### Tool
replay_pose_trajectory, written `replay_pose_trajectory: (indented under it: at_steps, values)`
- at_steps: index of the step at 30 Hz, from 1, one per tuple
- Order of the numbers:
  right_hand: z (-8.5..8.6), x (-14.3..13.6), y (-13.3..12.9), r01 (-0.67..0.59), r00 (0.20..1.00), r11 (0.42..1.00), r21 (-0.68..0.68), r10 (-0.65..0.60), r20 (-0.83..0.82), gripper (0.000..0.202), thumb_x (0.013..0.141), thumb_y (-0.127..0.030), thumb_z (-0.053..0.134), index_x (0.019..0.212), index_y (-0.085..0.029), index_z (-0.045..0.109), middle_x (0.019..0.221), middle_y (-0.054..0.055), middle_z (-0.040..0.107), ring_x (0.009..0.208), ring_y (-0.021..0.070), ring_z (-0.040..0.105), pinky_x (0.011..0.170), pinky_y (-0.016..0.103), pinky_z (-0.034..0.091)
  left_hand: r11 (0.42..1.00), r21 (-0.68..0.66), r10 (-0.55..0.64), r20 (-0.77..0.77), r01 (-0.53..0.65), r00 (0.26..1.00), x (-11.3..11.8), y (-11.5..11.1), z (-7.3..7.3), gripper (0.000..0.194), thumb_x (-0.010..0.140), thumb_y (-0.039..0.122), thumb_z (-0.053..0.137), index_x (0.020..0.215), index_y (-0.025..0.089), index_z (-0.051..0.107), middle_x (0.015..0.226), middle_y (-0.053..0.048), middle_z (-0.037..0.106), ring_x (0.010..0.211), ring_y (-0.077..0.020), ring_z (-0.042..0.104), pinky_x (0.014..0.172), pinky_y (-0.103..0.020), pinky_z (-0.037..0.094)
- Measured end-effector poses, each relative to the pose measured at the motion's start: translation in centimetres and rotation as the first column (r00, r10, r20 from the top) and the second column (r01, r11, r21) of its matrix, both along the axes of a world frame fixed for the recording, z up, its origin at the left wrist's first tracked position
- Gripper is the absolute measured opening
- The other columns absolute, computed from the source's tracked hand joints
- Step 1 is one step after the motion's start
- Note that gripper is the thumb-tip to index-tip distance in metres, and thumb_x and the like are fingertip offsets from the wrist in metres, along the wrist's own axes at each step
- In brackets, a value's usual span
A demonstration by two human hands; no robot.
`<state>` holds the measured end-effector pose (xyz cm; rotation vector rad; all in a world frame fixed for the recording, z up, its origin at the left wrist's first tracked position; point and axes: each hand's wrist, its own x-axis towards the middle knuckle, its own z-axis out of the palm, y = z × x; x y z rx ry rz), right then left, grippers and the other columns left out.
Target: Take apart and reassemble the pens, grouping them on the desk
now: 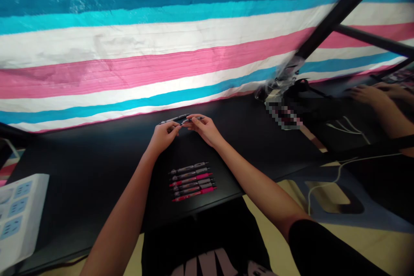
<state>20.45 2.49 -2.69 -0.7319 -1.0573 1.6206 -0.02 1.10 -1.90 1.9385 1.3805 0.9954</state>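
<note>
Over the black table (97, 172), my left hand (164, 135) and my right hand (206, 129) meet, fingers closed. A dark pen (196, 119) is gripped in my right hand, and its left end runs to the pinched fingertips of my left hand. Just beyond my left hand a black-and-grey pen (174, 119) lies slanted; my fingers partly hide it. Nearer my body several pens lie side by side in a column, among them a grey-and-black pen (189, 168) at the top and a red pen (194, 194) at the bottom.
A white power strip box (24, 220) with blue sockets stands at the left. Behind the table hangs a striped plastic sheet (145, 69). To the right are clear plastic wrapping (284, 79), white cables (351, 127) and another person's hand (365, 95). A blue stool (381, 211) is below.
</note>
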Motion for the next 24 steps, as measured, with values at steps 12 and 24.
replay_pose_trajectory:
  at_steps: [12,24]
  values:
    - [0.38,0.33,0.09,-0.085,0.995,0.996,-0.027,0.084,-0.045,0.038,0.077,-0.052,0.086,0.098,-0.022,0.078,0.100,0.006,0.082,0.087,0.0160,0.077,0.064,0.020,0.053,0.999,-0.034,-0.045,-0.057,0.043,0.997,0.09,-0.16,0.61,0.034,0.095,0.044,0.057,0.078,0.019,0.073,0.060,0.000,0.069,0.051,-0.0149,0.059,0.054,-0.026,0.040]
    - [0.38,0.01,-0.07,-0.025,0.999,0.999,0.022,0.025,0.027,0.032,0.078,-0.048,0.086,0.095,-0.022,0.076,0.099,0.006,0.081,0.087,0.0173,0.078,0.070,0.024,0.055,1.000,-0.026,-0.005,-0.078,0.003,0.997,-0.37,0.11,-0.23,0.031,0.092,0.045,0.061,0.095,0.018,0.077,0.062,-0.001,0.068,0.055,-0.0168,0.061,0.056,-0.028,0.042]
